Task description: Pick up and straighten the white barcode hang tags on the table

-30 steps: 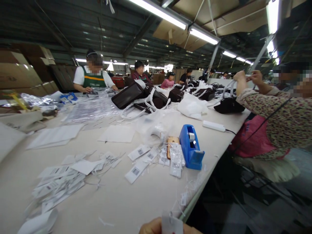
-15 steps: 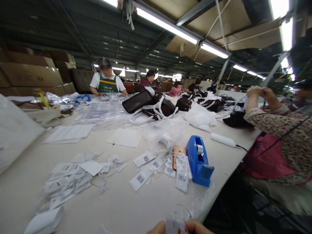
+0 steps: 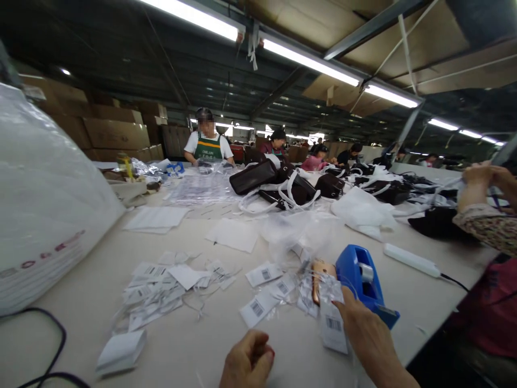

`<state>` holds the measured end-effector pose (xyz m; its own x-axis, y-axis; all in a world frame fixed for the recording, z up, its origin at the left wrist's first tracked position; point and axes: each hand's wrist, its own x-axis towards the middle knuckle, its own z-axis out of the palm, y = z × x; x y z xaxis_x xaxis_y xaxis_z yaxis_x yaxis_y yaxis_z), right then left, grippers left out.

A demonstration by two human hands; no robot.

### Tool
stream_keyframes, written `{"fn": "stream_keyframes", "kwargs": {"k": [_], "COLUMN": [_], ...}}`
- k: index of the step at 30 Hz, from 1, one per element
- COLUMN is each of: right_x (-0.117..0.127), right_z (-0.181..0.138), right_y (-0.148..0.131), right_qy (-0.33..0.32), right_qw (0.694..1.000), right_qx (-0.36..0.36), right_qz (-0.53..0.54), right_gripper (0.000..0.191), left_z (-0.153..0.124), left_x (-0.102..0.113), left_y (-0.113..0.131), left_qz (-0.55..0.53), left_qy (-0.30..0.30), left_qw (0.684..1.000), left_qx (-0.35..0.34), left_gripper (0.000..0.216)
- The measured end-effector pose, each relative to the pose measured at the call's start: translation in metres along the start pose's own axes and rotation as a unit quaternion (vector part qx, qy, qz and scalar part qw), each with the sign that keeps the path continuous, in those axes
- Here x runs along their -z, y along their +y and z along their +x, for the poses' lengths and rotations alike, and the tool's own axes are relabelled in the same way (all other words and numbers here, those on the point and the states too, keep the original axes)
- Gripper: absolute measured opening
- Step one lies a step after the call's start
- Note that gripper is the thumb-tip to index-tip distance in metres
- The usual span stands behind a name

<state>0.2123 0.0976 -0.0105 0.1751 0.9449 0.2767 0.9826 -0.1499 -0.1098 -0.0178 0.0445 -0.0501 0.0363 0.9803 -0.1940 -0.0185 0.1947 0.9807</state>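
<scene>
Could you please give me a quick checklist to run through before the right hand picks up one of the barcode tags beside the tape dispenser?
1. Right hand reaches the tag pile: ok, fingers lie on it.
2. Right hand grips a tag: cannot tell.
3. Left hand free: cannot tell, it is curled into a fist.
4. Blue tape dispenser within reach: ok, beside the right hand.
5. Table bare in front of the hands: ok.

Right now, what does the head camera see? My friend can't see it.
A person's right hand reaches to white barcode tags beside a blue plastic tape dispenser on a long pale table; the left hand is a fist. Other people handle dark bags farther along.
</scene>
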Motion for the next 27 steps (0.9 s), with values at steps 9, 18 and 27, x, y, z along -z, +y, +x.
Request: {"fn": "stream_keyframes", "kwargs": {"k": [9,18,27], "right_x": [0.024,-0.014,-0.041], "right_z": [0.012,0.039,0.039], "right_y": [-0.075,-0.097,-0.105], "right_qy": [-0.048,-0.134,-0.224], "right_qw": [0.945,0.972,0.953], "right_qx": [0.163,0.123,0.091], "right_qz": [0.280,0.146,0.184], "right_gripper": [0.019,0.020,0.029], "left_z": [0.029,0.037,0.035], "left_x": [0.026,0.018,0.014], "left_y": [-0.013,-0.033,-0.028], "left_qz": [0.176,0.409,0.447], "left_qy": [0.187,0.215,0.158], "left_qw": [0.958,0.810,0.828], "left_qx": [-0.131,-0.361,-0.300], "left_gripper": [0.020,0.029,0.020]}}
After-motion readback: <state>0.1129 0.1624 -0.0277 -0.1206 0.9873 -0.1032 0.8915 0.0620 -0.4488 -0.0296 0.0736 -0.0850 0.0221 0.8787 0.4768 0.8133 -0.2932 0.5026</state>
